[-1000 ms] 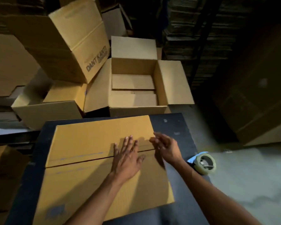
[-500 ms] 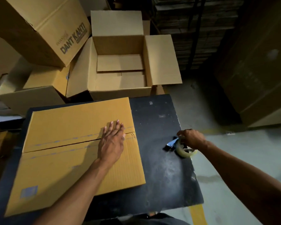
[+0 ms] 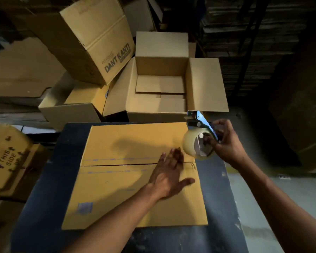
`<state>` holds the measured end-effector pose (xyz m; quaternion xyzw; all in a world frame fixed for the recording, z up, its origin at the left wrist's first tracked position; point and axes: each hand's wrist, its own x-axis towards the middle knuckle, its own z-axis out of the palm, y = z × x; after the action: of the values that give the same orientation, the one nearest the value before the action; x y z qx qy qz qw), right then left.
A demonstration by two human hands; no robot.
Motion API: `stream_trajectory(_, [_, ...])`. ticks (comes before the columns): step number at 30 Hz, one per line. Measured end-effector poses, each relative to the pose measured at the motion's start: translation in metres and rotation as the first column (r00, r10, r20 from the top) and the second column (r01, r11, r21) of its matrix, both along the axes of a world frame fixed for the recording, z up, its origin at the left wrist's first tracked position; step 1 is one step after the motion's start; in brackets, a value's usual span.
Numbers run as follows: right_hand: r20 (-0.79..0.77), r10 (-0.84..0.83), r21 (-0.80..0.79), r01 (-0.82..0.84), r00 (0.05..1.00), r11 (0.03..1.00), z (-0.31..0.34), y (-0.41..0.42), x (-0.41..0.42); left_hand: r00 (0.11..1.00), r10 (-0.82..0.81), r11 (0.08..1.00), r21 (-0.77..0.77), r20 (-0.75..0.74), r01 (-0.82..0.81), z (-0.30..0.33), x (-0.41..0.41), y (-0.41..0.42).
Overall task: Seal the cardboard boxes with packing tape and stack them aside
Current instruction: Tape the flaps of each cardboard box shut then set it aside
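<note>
My left hand (image 3: pixel 169 177) lies flat, fingers straight, on the corrugated cardboard box (image 3: pixel 135 179) at the dark counter's (image 3: pixel 49 179) centre, pressing beside its flap seam. At two o'clock my right hand (image 3: pixel 226 145) grips a tape dispenser (image 3: pixel 199 139) with a glossy clear roll. At twelve o'clock an open carton (image 3: pixel 164 83) shows only folded bottom flaps.

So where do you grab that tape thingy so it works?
Probably by its handle, from the right, as the right hand grips the tape dispenser now. That leaves the clear roll free to turn and the blue metal cutter end pointing at the closed box the left hand presses flat.
</note>
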<state>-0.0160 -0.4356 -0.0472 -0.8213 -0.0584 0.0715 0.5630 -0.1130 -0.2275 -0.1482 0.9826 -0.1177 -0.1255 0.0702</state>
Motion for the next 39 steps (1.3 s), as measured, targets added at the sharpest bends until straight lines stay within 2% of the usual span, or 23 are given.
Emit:
stream_trajectory(1, [-0.072, 0.045, 0.09, -0.038, 0.996, 0.995, 0.006, 0.017, -0.003, 1.0, -0.024, 1.0, 0.008, -0.004, 0.024, 0.006, -0.007, 0.015])
stream_trajectory(3, [-0.137, 0.146, 0.128, -0.129, 0.98, 0.983, 0.007, 0.052, -0.01, 0.999, 0.015, 1.0, 0.011, 0.045, -0.015, 0.011, -0.025, 0.062])
stream_trajectory(8, [-0.132, 0.287, -0.044, -0.295, 0.949, 0.955, -0.002, 0.143, -0.034, 0.958, 0.274, 0.946, 0.156, 0.079, -0.283, 0.003, -0.098, 0.247])
stream_trajectory(10, [-0.095, 0.325, -0.131, -0.336, 0.941, 0.933, -0.007, 0.177, -0.044, 0.955, 0.295, 0.943, 0.15, 0.04, -0.297, 0.003, -0.123, 0.296])
stream_trajectory(15, [-0.002, 0.422, -0.252, -0.408, 0.907, 0.877, -0.016, 0.245, -0.059, 0.971, 0.227, 0.973, 0.026, 0.081, -0.23, -0.006, -0.134, 0.306])
stream_trajectory(19, [-0.017, 0.463, -0.318, -0.444, 0.886, 0.838, -0.022, 0.274, -0.066, 0.958, 0.247, 0.969, -0.034, 0.148, -0.245, -0.007, -0.132, 0.307])
stream_trajectory(23, [-0.011, 0.493, -0.412, -0.453, 0.87, 0.79, -0.029, 0.285, -0.071, 0.946, 0.286, 0.958, -0.08, 0.15, -0.277, -0.008, -0.13, 0.311])
stream_trajectory(25, [-0.019, 0.493, -0.43, -0.453, 0.87, 0.781, -0.027, 0.287, -0.069, 0.936, 0.33, 0.938, -0.15, 0.119, -0.312, -0.004, -0.126, 0.313])
stream_trajectory(26, [-0.025, 0.492, -0.437, -0.453, 0.87, 0.777, -0.026, 0.287, -0.068, 0.92, 0.384, 0.902, -0.242, 0.076, -0.357, 0.002, -0.124, 0.314])
stream_trajectory(27, [-0.03, 0.494, -0.439, -0.455, 0.869, 0.774, -0.024, 0.288, -0.067, 0.882, 0.47, 0.819, -0.386, 0.027, -0.424, 0.011, -0.121, 0.313])
stream_trajectory(28, [-0.033, 0.498, -0.442, -0.459, 0.867, 0.77, -0.023, 0.289, -0.067, 0.816, 0.576, 0.66, -0.56, -0.05, -0.501, 0.023, -0.118, 0.312])
stream_trajectory(29, [-0.032, 0.505, -0.449, -0.464, 0.863, 0.764, -0.022, 0.291, -0.067, 0.726, 0.664, 0.412, -0.725, -0.176, -0.553, 0.038, -0.114, 0.309])
stream_trajectory(30, [-0.028, 0.514, -0.458, -0.468, 0.857, 0.756, -0.021, 0.292, -0.068, 0.648, 0.675, 0.115, -0.816, -0.354, -0.566, 0.051, -0.109, 0.305])
stream_trajectory(31, [-0.022, 0.525, -0.468, -0.473, 0.851, 0.746, -0.021, 0.293, -0.069, 0.586, 0.609, -0.145, -0.802, -0.534, -0.58, 0.062, -0.105, 0.302])
stream_trajectory(32, [-0.013, 0.539, -0.481, -0.478, 0.842, 0.735, -0.02, 0.295, -0.071, 0.538, 0.501, -0.333, -0.725, -0.678, -0.603, 0.071, -0.103, 0.299])
stream_trajectory(33, [0.001, 0.553, -0.496, -0.479, 0.833, 0.724, -0.02, 0.296, -0.073, 0.505, 0.41, -0.424, -0.649, -0.759, -0.632, 0.077, -0.102, 0.297])
stream_trajectory(35, [0.039, 0.581, -0.549, -0.468, 0.813, 0.693, -0.018, 0.301, -0.077, 0.511, 0.364, -0.447, -0.628, -0.778, -0.637, 0.088, -0.103, 0.296])
stream_trajectory(36, [0.05, 0.59, -0.59, -0.453, 0.806, 0.668, -0.017, 0.304, -0.078, 0.536, 0.417, -0.418, -0.679, -0.734, -0.604, 0.09, -0.103, 0.297])
stream_trajectory(39, [0.069, 0.618, -0.75, -0.368, 0.783, 0.55, -0.01, 0.314, -0.085, 0.587, 0.585, -0.249, -0.812, -0.56, -0.527, 0.086, -0.11, 0.298])
